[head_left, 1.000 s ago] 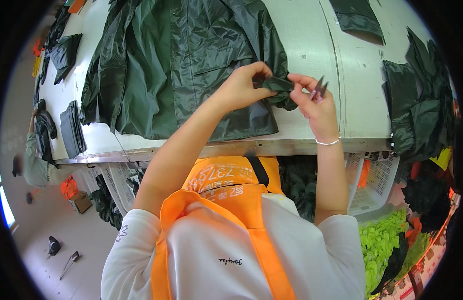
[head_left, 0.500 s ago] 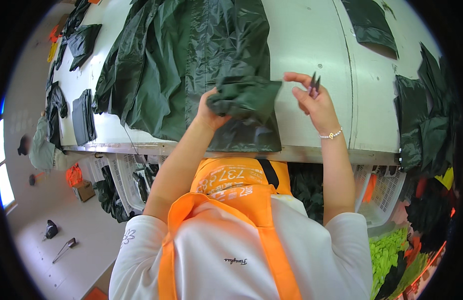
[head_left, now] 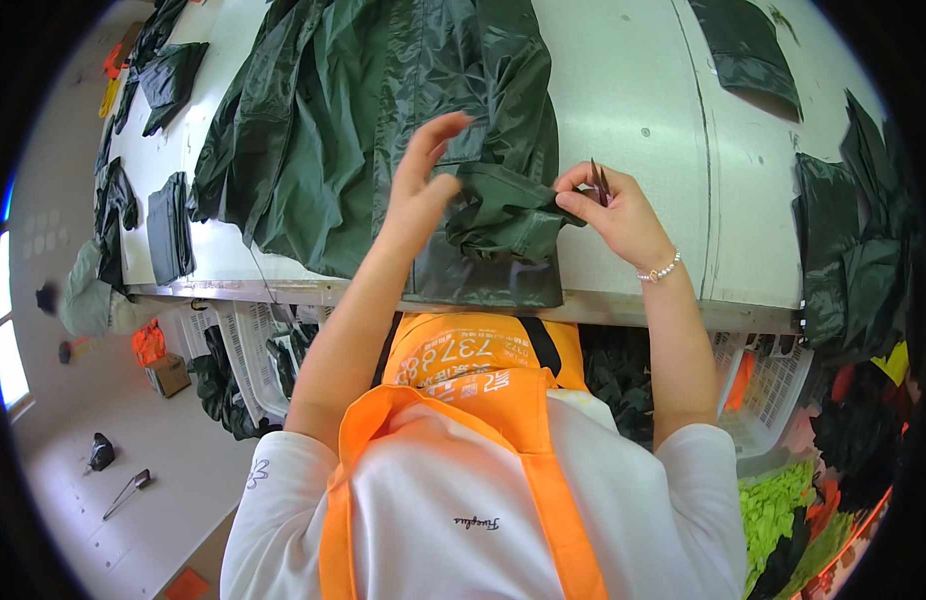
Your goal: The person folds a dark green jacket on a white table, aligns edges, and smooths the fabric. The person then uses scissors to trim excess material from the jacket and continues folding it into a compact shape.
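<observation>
Taking over the hold, the right hand [head_left: 623,215] pinches gathered folds [head_left: 501,212] of a green garment [head_left: 313,150], at twelve o'clock on the table [head_left: 633,70], snips [head_left: 601,183] in the same grip; the left hand [head_left: 418,190], now open, is freed.

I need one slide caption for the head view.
Right hand, holding snips, pinches a green garment; left hand is open.

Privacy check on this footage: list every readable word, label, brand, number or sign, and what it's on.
Orange fabric apron: white printed characters and digits; wording withheld.
White short-sleeved shirt: dark script on the chest; wording withheld.
Dark green shiny-fabric garment: no text I can make out.
</observation>
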Tool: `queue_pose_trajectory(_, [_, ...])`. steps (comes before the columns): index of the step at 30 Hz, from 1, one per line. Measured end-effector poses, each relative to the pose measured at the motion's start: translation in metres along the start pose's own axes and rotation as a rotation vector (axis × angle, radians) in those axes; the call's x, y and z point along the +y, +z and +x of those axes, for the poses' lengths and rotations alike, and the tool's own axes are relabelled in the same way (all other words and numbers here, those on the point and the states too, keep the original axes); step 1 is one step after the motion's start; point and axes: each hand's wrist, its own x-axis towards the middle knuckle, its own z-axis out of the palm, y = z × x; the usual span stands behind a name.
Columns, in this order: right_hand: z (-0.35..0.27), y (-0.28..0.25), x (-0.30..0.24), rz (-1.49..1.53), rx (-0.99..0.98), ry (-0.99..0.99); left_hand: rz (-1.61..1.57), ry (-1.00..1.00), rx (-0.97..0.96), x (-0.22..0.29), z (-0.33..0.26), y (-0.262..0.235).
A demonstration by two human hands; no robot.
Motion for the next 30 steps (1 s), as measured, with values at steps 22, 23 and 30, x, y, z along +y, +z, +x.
queue_pose_trajectory(22, [-0.007,0.008,-0.034,-0.326,0.231,-0.327,-0.067,-0.41,-0.317,0.05,0.022,0.031])
queue_pose_trajectory(23, [-0.007,0.009,-0.032,-0.317,0.23,-0.3,-0.062,-0.422,-0.326,0.052,0.022,0.031])
queue_pose_trajectory(30, [-0.007,0.017,-0.024,-0.403,0.257,-0.303,0.234,-0.072,-0.192,0.053,0.013,0.044])
